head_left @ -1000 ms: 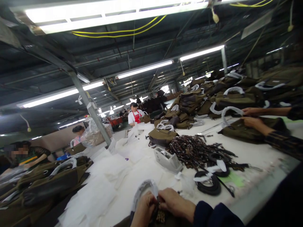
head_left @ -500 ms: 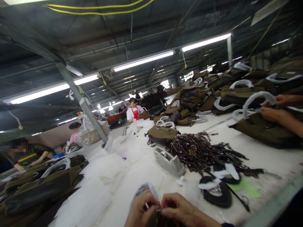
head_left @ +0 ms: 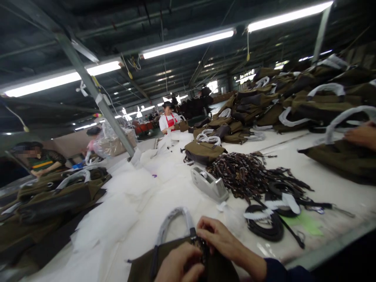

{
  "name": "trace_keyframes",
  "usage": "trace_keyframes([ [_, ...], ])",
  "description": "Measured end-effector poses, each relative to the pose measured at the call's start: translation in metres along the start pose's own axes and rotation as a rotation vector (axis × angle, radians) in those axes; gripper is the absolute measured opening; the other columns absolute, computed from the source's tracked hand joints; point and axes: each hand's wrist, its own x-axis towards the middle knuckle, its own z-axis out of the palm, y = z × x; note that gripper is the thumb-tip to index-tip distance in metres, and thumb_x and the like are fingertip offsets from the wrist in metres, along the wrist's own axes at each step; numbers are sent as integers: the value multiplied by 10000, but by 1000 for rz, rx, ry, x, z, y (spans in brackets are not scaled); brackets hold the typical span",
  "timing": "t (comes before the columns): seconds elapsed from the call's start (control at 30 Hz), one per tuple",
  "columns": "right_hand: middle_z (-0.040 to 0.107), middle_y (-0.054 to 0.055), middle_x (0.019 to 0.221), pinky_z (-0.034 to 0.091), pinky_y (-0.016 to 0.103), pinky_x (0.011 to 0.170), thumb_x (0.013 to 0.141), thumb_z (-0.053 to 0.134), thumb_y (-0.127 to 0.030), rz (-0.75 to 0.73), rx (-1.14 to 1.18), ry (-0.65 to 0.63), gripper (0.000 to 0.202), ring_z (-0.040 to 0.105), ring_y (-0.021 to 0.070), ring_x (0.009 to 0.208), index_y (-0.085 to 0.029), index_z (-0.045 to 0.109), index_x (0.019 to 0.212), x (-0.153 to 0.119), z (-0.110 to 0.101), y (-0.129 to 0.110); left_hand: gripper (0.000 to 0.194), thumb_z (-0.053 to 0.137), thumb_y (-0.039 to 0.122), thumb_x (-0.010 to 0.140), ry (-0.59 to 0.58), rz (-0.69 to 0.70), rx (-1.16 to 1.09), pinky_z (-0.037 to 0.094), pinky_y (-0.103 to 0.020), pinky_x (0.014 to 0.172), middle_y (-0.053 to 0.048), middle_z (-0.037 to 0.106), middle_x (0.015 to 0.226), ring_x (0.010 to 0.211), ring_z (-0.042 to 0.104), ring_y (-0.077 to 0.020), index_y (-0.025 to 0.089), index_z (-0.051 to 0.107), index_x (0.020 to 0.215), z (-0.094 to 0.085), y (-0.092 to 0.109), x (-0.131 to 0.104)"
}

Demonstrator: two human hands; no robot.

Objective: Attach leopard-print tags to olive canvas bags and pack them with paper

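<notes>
An olive bag (head_left: 172, 250) with a plastic-wrapped handle (head_left: 176, 213) stands at the bottom middle, its lower part out of frame. My left hand (head_left: 180, 262) is on its front, fingers curled near a dark strap or fitting (head_left: 202, 246). My right hand (head_left: 216, 235) pinches at the same fitting beside the handle's base. What exactly lies between the fingertips is too small and blurred to tell. Just beyond are a grey tape dispenser (head_left: 208, 183) and a heap of dark brown straps (head_left: 241, 174).
Black coiled straps (head_left: 266, 227) and green paper (head_left: 305, 225) lie right. White sheets (head_left: 117, 207) spread left. Olive bags are piled left (head_left: 58, 199) and back right (head_left: 252, 105). Another person's hand (head_left: 362, 135) touches a bag at right. More people work behind.
The view has tilted down and more of the bag and its handle shows. My hands sit slightly apart now, the right one higher. At right, the other person's hands have shifted toward the frame edge.
</notes>
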Motion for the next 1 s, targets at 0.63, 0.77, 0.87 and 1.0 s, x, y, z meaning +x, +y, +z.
trace_keyframes([
  [0.63, 681, 75, 859, 346, 272, 660, 825, 517, -252, -91, -1091, -92, 194, 606, 193, 794, -165, 687, 854, 12, 3, -24, 144, 585, 249, 846, 143, 81, -116, 438, -289, 730, -34, 668, 802, 788, 589, -194, 182, 712, 835, -7, -38, 47],
  [0.77, 725, 126, 889, 367, 290, 654, 796, 507, -262, -31, -1198, -102, 256, 661, 249, 832, -155, 728, 868, 20, 8, -28, 170, 589, 261, 837, 129, 85, -134, 458, -295, 758, -46, 702, 823, 821, 619, -210, 187, 741, 847, -8, -42, 49],
  [0.87, 739, 152, 879, 382, 301, 634, 753, 512, -263, 11, -1233, -91, 280, 685, 285, 833, -150, 749, 851, 23, 11, -29, 173, 593, 238, 817, 126, 77, -151, 463, -291, 752, -44, 706, 808, 807, 623, -207, 193, 759, 845, -8, -43, 50],
  [1.0, 741, 174, 836, 410, 319, 626, 719, 529, -285, 45, -1234, -73, 283, 699, 322, 815, -145, 759, 806, 26, 12, -25, 166, 609, 224, 778, 97, 40, -211, 466, -294, 758, -42, 701, 787, 803, 621, -209, 196, 769, 812, -8, -45, 54],
])
